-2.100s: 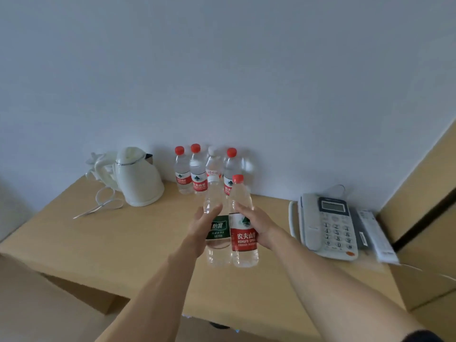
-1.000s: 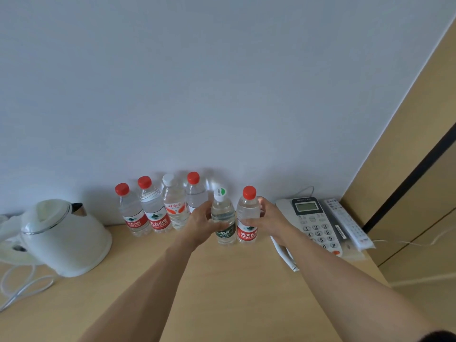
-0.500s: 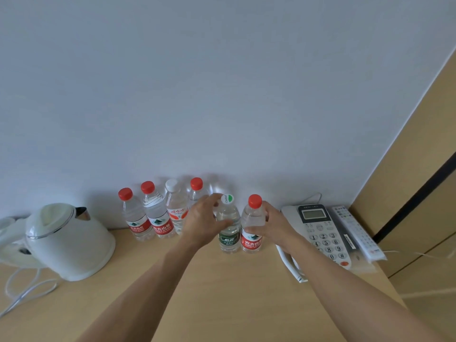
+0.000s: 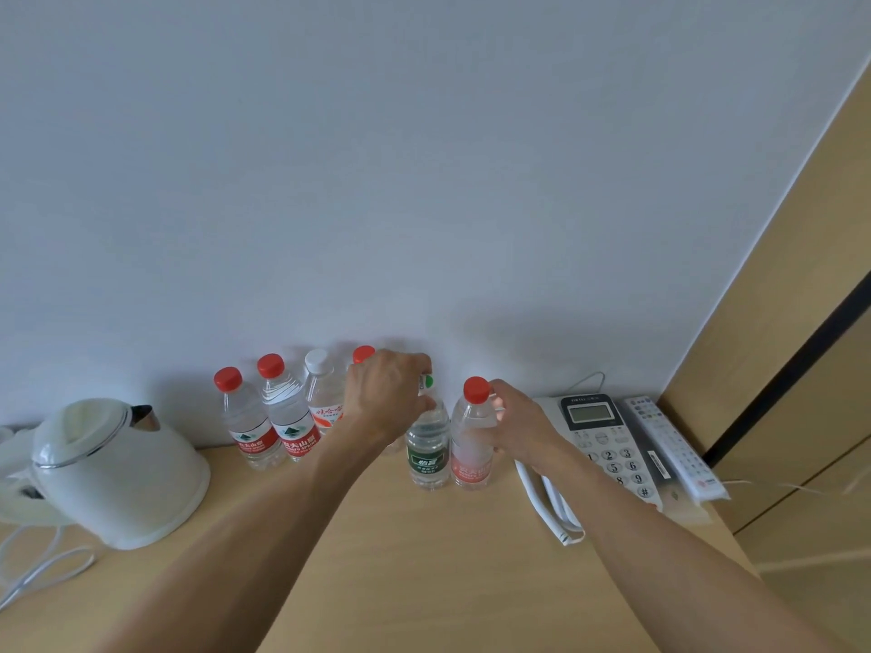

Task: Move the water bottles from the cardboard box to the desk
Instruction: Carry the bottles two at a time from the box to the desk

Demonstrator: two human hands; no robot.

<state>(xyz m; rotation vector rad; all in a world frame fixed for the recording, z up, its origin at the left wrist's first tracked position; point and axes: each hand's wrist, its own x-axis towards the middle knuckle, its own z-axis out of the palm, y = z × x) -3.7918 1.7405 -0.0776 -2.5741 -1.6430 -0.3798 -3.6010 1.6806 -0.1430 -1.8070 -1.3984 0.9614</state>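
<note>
Your left hand (image 4: 384, 393) is curling over the top of the green bottle (image 4: 428, 452), fingers wrapped around its cap and neck. Your right hand (image 4: 521, 424) is gripping the shoulder of the red bottle (image 4: 471, 440), thumb sitting just under its red cap. Both bottles are standing upright on the desk (image 4: 424, 558), touching side by side, the green one on the left. Behind your left hand, four more bottles (image 4: 283, 417) are lining up against the wall (image 4: 424, 181): three with red caps, one with a white cap, the rightmost mostly hidden by your knuckles. Out to the left, a white kettle (image 4: 118, 468) is sitting on its base with its cord (image 4: 37, 567) trailing over the desk. To the right of your right hand, a phone (image 4: 608, 445) is lying flat, its handset alongside, and a remote (image 4: 674, 447) is resting just beside it near the wooden panel (image 4: 777, 322).
</note>
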